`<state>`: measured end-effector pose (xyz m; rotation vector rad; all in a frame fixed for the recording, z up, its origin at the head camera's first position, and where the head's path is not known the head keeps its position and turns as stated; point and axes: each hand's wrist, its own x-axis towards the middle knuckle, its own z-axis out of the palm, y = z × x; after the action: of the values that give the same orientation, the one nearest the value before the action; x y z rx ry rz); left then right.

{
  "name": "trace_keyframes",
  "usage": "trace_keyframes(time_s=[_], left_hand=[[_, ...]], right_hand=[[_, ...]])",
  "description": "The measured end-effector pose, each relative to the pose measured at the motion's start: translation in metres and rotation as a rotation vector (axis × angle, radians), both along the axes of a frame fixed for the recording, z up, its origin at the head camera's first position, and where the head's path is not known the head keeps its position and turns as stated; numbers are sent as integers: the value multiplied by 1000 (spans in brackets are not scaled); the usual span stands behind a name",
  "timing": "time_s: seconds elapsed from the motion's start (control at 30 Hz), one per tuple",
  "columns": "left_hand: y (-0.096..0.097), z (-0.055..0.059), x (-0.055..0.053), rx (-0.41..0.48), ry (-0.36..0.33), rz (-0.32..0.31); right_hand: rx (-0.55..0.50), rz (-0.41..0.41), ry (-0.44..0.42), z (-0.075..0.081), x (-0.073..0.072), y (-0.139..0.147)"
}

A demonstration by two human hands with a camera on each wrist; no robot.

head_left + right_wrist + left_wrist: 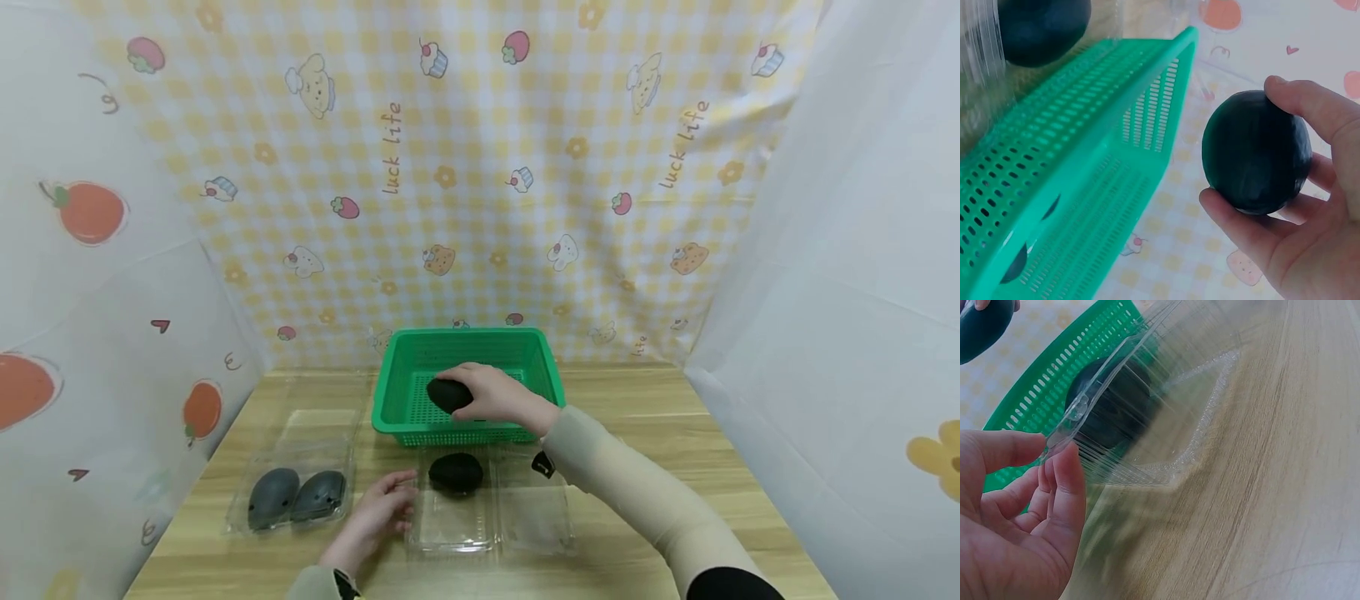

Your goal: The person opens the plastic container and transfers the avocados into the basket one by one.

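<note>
The dark fruit [448,396] in the right hand [491,396] is above the green basket [468,332], and the clear box [453,529] lies on the near side of that basket, toward the person. So the fruit is beyond the box and almost in line with it, and the basket's near wall stands between the two. In the head view the fruit's long axis slants from far left to near right.

The right hand grasps the fruit between thumb and fingers, while the left hand [378,508], the nearer one to the box, pinches its left edge. A second fruit [456,473] sits at the box's far end, its long axis running left to right — the bare floor of the box shows on the near side of it. The box's lid [536,508] is folded open to the right, under the line of the right forearm.

Farther left on the table [637,392], apart from the left hand, another clear box [341,454] contains two fruits [273,496] side by side; whether it is fastened I cannot tell. Dark shapes [1016,262] show inside the basket — probably more fruit, only partly visible.
</note>
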<state>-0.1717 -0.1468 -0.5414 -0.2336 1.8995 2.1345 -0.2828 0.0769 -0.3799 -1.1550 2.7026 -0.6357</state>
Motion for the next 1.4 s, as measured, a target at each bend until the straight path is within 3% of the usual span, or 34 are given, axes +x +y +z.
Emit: trace_keyframes(time_s=[0.6, 1.03, 1.4], left_hand=[[-3, -4, -2, 14, 0, -25], [-2, -2, -1, 0, 12, -16], [-3, -2, 0, -7, 4, -21]], right_hand=[[-10, -82, -33, -5, -43, -13], [-16, -139, -113, -38, -70, -17], [-31, -175, -164, -69, -70, -22]])
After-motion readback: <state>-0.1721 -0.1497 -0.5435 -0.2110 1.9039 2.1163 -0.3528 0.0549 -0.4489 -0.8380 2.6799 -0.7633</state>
